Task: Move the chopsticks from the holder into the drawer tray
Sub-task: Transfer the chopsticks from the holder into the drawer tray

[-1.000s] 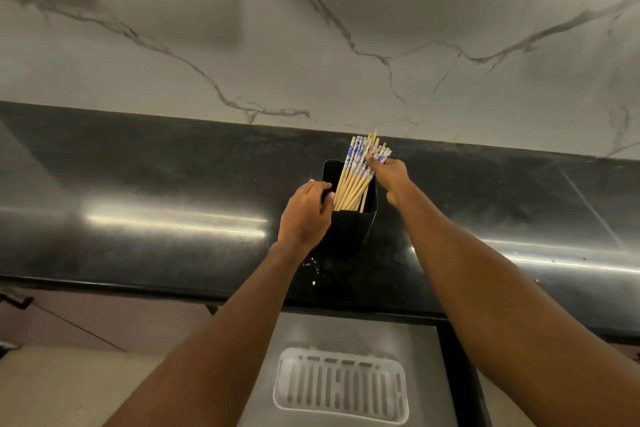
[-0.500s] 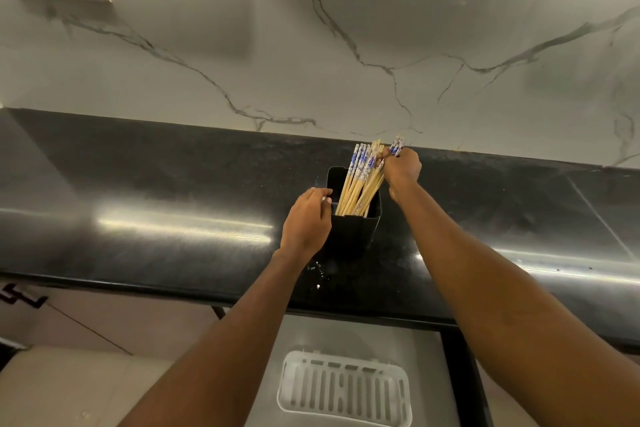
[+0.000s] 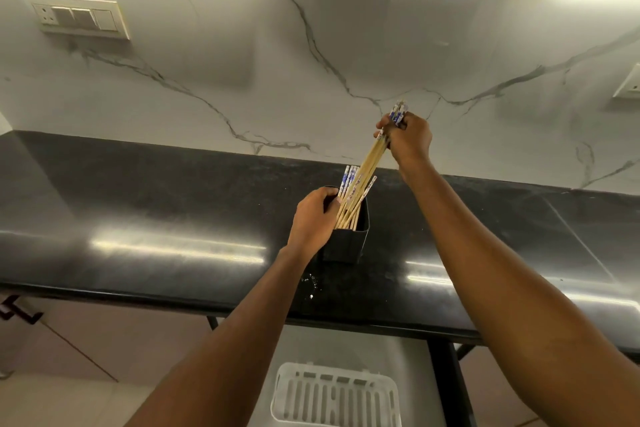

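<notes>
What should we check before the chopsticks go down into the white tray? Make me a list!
1. Right hand grips the lifted chopsticks near their patterned ends: ok.
2. Their lower tips are out of the holder: not ok, they still sit inside.
3. Left hand steadies the holder on the counter: ok.
4. White tray in the open drawer is empty and reachable: ok for the part in view; its near edge is cut off.
5. All chopsticks picked up: not ok, several remain in the holder.
6. Exact number held: cannot tell.
</notes>
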